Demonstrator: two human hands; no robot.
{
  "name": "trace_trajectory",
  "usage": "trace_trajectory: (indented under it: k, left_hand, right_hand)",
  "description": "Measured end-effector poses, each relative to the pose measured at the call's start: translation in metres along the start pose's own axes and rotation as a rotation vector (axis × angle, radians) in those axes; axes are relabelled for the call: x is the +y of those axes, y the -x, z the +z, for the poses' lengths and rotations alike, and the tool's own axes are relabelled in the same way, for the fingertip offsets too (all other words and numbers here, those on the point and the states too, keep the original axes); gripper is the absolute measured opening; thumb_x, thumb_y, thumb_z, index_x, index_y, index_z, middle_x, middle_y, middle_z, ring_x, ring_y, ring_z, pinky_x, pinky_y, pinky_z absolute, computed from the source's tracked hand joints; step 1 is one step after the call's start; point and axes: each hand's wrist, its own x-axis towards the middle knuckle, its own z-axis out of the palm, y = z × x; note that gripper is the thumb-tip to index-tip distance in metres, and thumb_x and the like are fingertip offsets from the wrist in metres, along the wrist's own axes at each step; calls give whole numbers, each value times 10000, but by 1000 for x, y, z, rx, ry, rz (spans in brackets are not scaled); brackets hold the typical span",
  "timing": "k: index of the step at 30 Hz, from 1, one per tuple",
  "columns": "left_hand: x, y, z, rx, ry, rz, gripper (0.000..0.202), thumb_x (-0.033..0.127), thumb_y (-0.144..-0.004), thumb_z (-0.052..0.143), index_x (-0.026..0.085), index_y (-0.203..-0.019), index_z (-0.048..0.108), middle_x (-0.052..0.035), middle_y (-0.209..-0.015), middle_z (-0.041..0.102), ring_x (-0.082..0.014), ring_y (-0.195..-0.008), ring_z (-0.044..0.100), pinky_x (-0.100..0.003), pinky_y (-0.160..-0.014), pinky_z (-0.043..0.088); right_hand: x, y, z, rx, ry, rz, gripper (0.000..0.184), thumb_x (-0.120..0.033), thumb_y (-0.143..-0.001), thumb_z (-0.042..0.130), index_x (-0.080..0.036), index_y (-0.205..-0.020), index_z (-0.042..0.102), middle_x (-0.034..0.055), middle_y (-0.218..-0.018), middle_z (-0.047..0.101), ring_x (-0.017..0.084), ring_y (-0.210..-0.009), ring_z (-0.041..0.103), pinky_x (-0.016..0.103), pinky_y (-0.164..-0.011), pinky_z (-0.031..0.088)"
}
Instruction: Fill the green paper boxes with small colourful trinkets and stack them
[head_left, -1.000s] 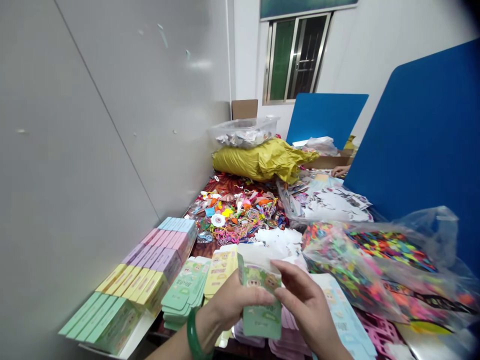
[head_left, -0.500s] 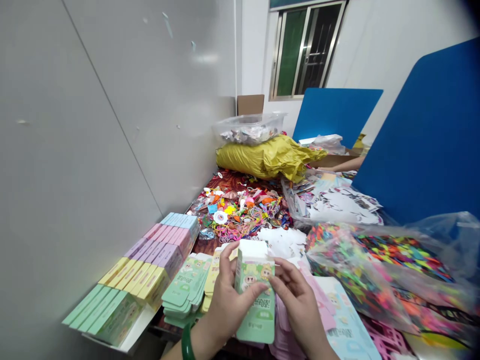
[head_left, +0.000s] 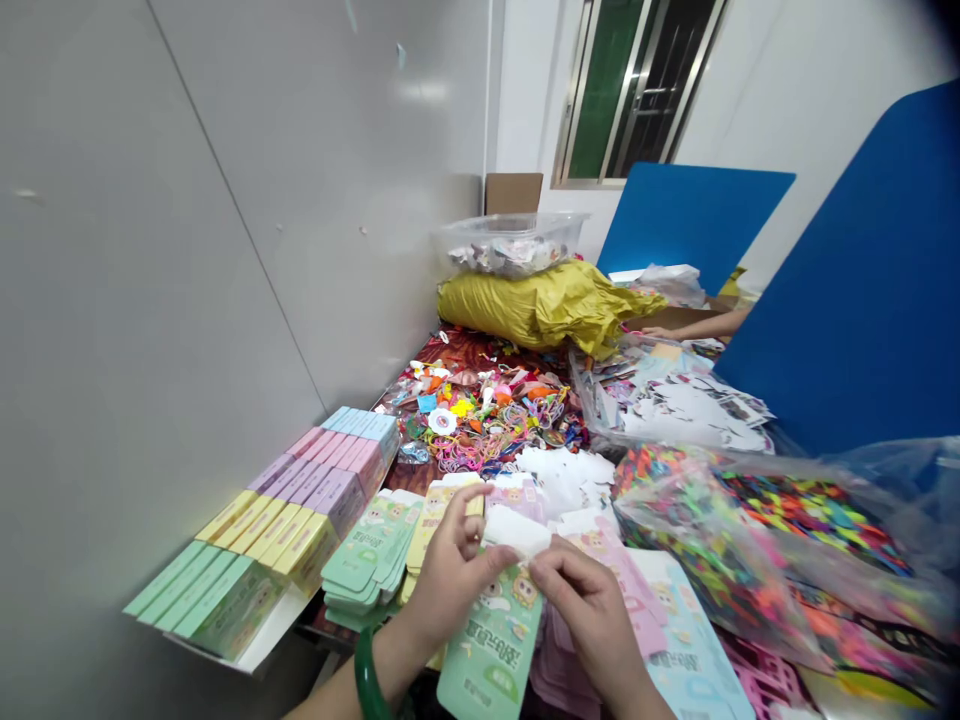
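Note:
A green printed carton [head_left: 491, 645] is tilted in front of me, its white top flap [head_left: 517, 530] pointing away. My left hand [head_left: 450, 560] grips the carton's left side, thumb near the flap and a green bangle on the wrist. At the top right corner, my right hand [head_left: 589, 600] is pinched against the carton by the flap. Flattened green cartons [head_left: 373, 550] lie stacked left of my hands, with yellow cartons [head_left: 431, 520] beside them. Pink cartons [head_left: 626, 585] and pale blue cartons [head_left: 686, 630] lie to the right.
Filled cartons in colour rows stand in a white tray [head_left: 262, 655] along the grey wall. Small trinkets [head_left: 487, 410] are heaped behind the cartons. Plastic bags of bright pieces [head_left: 697, 530] lie right. Farther back are a yellow sack [head_left: 517, 305], a clear bin [head_left: 510, 240] and another person's arm [head_left: 705, 328].
The green carton has come lower and nearer me, and tilted. My right hand has moved from the carton's front to pinch at its top flap. The view has shifted slightly.

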Motion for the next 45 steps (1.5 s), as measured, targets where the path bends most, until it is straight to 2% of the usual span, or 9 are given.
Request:
trace_trajectory:
  k: [2,6,11,16,19,25,34,39,45]
  left_hand:
    - [0,3,-4,-169,190,-98,775,361,-664,774,279,-1320,368,-25,-944,617,-144,-716,584,-251,-671,448]
    - [-10,7,-9,-495,330,-383,612,355,-569,821,149,-1103,607,-78,-858,657,-192,-729,624,-291,-697,472]
    - [-15,8,-7,-380,322,-384,384,293,-580,815,136,-898,668,-28,-757,628,-116,-612,564,-227,-612,439]
    - [-6,9,-7,-429,237,-361,368,251,-582,812,152,-907,669,14,-725,579,-95,-630,504,-195,-595,395]
    - [-6,10,-8,-430,201,-319,372,255,-585,808,163,-917,670,6,-779,594,-118,-697,515,-222,-656,414]
    - [-11,11,-11,-393,182,-214,291,289,-635,775,139,-856,660,-2,-742,585,-133,-693,524,-245,-683,423]
    - [-3,12,-18,-500,38,-131,281,261,-691,711,140,-936,645,-18,-830,612,-154,-765,544,-265,-753,427]
    - [-5,15,-19,-506,-180,-57,253,260,-728,688,131,-941,645,-14,-792,617,-135,-698,537,-224,-655,423]
    - [2,18,-22,-523,-502,103,293,287,-790,630,136,-1040,652,-59,-925,681,-176,-806,608,-245,-736,462]
  right_hand:
    - [1,0,-1,26,-40,31,207,-394,-770,676,-200,-833,715,11,-668,587,157,-636,533,254,-586,434]
    - [1,-1,-5,31,-74,41,428,-330,-800,663,-238,-1212,590,7,-734,621,159,-654,582,264,-579,471]
    - [-7,-3,-13,-124,184,-302,91,-203,-817,625,-240,-876,684,65,-988,691,227,-967,617,378,-862,478]
    - [-20,-6,-17,-232,223,-78,115,-266,-818,632,-206,-721,638,73,-964,710,222,-890,657,350,-783,525]
    - [-22,-7,-15,-279,303,-112,106,-268,-844,604,-213,-878,688,74,-946,712,220,-883,653,358,-778,529]
    - [-12,2,-7,-237,575,-577,486,-98,-838,559,-297,-1281,549,64,-1167,650,252,-1058,586,453,-898,465]
    - [-12,2,-14,-301,662,-609,554,-146,-842,588,-302,-1359,464,66,-1202,635,266,-1060,583,465,-918,437]
    - [-20,0,-16,-313,271,-201,238,-296,-838,633,-306,-1067,694,49,-1012,697,233,-954,628,368,-822,502]
    - [-27,1,-13,-413,116,130,369,-369,-743,737,-287,-1097,669,38,-1019,662,216,-965,601,313,-839,460]
